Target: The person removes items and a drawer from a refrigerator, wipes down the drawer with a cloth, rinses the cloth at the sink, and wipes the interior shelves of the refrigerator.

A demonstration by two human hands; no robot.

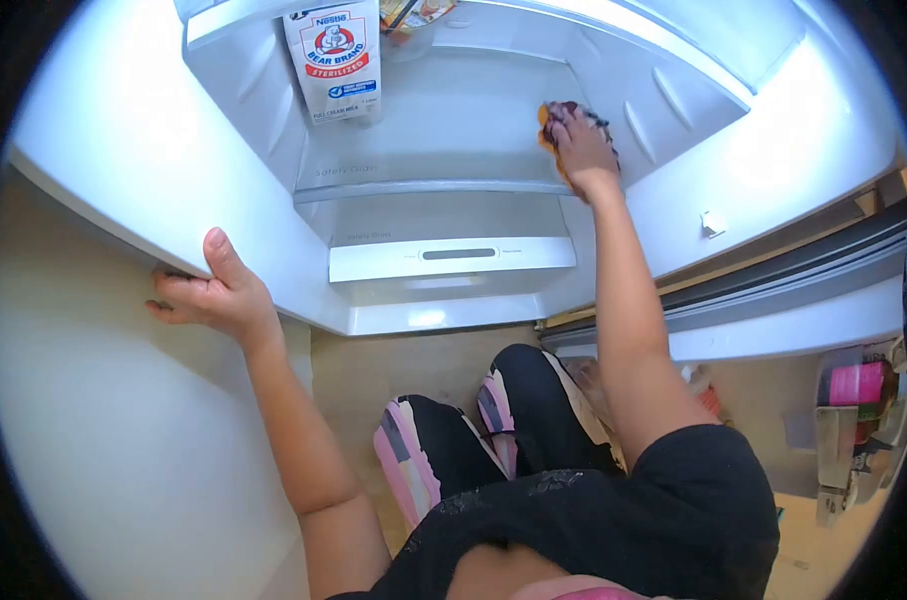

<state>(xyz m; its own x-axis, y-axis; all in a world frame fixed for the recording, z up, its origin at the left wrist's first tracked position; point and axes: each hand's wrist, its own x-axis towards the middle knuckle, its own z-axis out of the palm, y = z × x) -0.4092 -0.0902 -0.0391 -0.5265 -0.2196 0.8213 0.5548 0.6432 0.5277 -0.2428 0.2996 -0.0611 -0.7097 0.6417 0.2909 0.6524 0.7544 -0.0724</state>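
Observation:
My right hand (584,150) reaches into the open refrigerator (443,328) and is closed on a bunched, dark patterned cloth (557,116) with orange edging. It presses the cloth against the right part of the glass shelf (443,120), close to the inner side wall. My left hand (218,290) grips the refrigerator's left outer edge, thumb on the front face and fingers around the side. A white Bear Brand milk carton (335,65) stands on the left of the same shelf.
Beside the carton is a clear container (409,38) with a colourful packet. Below the shelf sits a drawer with a white front (373,263). The open door (773,335) is at my right, with bottles and jars (858,383) in its racks. My bent knees are in front of the refrigerator.

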